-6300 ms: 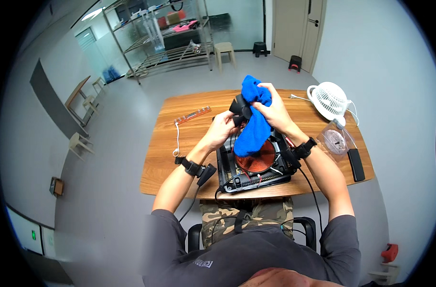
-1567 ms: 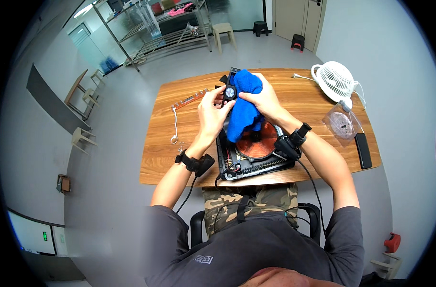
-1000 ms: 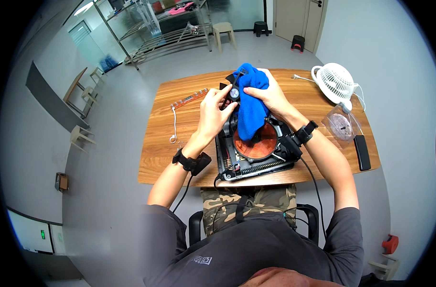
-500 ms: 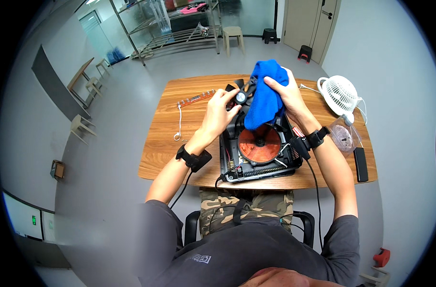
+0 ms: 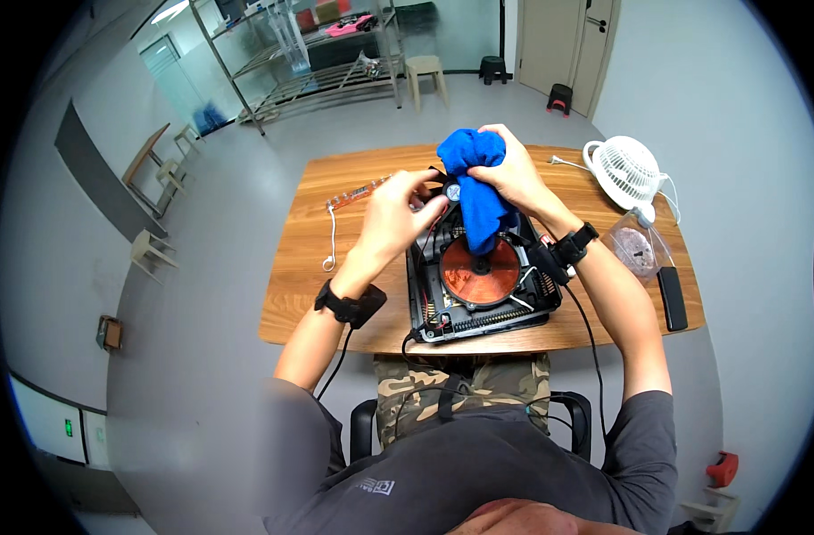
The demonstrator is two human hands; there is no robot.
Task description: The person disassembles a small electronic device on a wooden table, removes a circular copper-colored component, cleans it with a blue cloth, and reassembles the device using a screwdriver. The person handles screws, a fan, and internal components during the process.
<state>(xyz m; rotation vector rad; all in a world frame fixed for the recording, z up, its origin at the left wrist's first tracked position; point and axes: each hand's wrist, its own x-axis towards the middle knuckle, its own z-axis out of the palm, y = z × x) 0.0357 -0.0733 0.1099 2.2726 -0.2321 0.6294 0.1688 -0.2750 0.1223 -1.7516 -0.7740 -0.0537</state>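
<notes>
My left hand [image 5: 396, 210] is closed on a small black fan [image 5: 454, 194] with a round pale hub, raised over an opened black appliance [image 5: 478, 316]. My right hand [image 5: 512, 174] grips a bunched blue cloth [image 5: 478, 205] against the fan's right side; the cloth covers part of the fan and drapes down over the appliance's back. The appliance lies on the wooden table [image 5: 300, 294] and shows a round copper coil [image 5: 467, 276], coiled springs and loose wires. Black straps with boxes and cables sit on both my wrists.
An orange power strip [image 5: 353, 192] with a white cord lies left. At the right are a white fan [image 5: 623, 174], a clear bag [image 5: 634, 245] with a round item and a black slab [image 5: 671, 299]. Stools, a metal rack [image 5: 313, 85] and a door stand beyond.
Since half a second ago my right hand and the cloth have moved slightly left and down, and my left hand has shifted a little left and down. Both keep hold.
</notes>
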